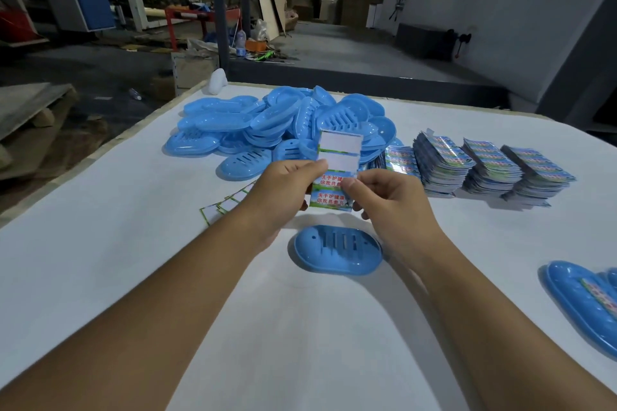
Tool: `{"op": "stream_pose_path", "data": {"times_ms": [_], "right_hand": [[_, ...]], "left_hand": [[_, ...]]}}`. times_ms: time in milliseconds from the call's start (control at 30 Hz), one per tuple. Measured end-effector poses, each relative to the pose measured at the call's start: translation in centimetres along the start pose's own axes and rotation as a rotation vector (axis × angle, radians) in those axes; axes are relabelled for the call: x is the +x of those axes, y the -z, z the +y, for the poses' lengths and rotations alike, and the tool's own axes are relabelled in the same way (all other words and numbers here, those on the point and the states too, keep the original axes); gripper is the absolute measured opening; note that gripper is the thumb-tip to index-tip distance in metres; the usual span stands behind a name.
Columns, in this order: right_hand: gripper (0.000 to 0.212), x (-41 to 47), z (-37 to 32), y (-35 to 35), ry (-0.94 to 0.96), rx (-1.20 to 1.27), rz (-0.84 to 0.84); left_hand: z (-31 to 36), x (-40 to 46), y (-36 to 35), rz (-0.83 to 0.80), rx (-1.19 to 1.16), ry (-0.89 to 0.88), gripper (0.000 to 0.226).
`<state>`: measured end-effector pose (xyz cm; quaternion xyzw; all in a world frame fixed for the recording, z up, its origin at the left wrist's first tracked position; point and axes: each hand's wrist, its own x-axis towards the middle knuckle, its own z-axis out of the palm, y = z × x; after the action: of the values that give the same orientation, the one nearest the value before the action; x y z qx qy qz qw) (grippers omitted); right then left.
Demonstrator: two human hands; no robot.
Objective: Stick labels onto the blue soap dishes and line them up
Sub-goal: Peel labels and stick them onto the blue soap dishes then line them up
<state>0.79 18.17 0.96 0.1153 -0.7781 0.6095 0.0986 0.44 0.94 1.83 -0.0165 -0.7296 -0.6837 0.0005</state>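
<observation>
The blue soap dish (338,249) waits on the white table (133,243) under both hands, so while the left hand (283,190) pinches the label sheet (337,170), the right hand (384,197) should peel 1 sticker slowly.

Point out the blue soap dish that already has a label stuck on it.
It is the soap dish at the right edge of the table, cut off by the frame, with a printed label across it. The dish below the hands and the pile show none.
</observation>
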Motion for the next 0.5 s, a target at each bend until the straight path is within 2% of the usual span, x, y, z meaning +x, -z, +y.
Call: {"op": "stream_pose_path", "data": {"times_ms": [167, 333, 500], "right_hand": [[0.021, 0.25, -0.35, 0.12, -0.124, 0.093, 0.1], [0.022, 0.09, -0.54, 0.2, -0.164, 0.095, 0.102], [0.013, 0.28, -0.28, 0.24, -0.156, 0.118, 0.127]], "left_hand": [[0.34, 0.12, 0.65, 0.088, 0.124, -0.044, 0.032], [0.05, -0.03, 0.64, 0.099, 0.213, -0.097, 0.017], [0.1, -0.11, 0.55, 0.091, 0.229, -0.121, 0.025]]}}
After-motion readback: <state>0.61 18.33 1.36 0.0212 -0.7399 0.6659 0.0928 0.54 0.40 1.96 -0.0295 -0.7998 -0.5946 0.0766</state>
